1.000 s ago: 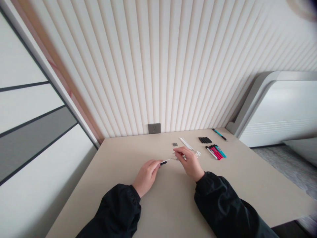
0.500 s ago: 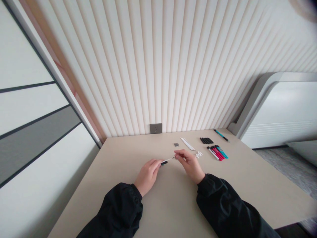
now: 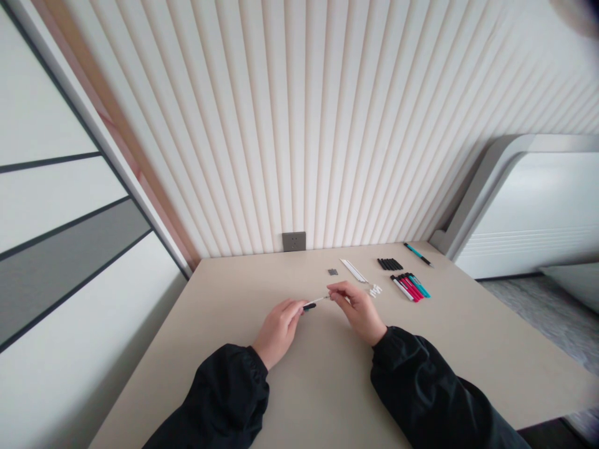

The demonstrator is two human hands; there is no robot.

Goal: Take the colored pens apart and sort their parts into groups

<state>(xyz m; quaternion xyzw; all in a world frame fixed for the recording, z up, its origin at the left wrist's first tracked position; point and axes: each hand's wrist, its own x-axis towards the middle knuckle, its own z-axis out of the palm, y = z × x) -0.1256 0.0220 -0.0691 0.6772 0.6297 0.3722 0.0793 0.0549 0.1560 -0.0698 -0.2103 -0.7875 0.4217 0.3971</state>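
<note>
My left hand (image 3: 277, 330) is closed around the rear of a thin white pen refill (image 3: 319, 300) and a pen barrel with a black end (image 3: 309, 307). Most of the barrel is hidden under its fingers. My right hand (image 3: 359, 313) pinches the far tip of the refill with thumb and fingertips; a small part there, too small to name, sits between them. Both hands are just above the table, with the refill spanning the gap, tilted slightly up to the right. Loose white refills (image 3: 354, 270) and small white pieces (image 3: 375, 290) lie beyond my right hand.
On the beige table (image 3: 224, 299) are tiny dark grey parts (image 3: 332, 272), a row of black grips (image 3: 390, 264), several white, red and teal pen barrels (image 3: 410, 287) and a teal-and-black pen (image 3: 418, 254). A ribbed wall with a socket (image 3: 294, 241) stands behind.
Hardly anything differs. My right fingertips have shifted very slightly left along the refill tip; the left hand keeps its hold.
</note>
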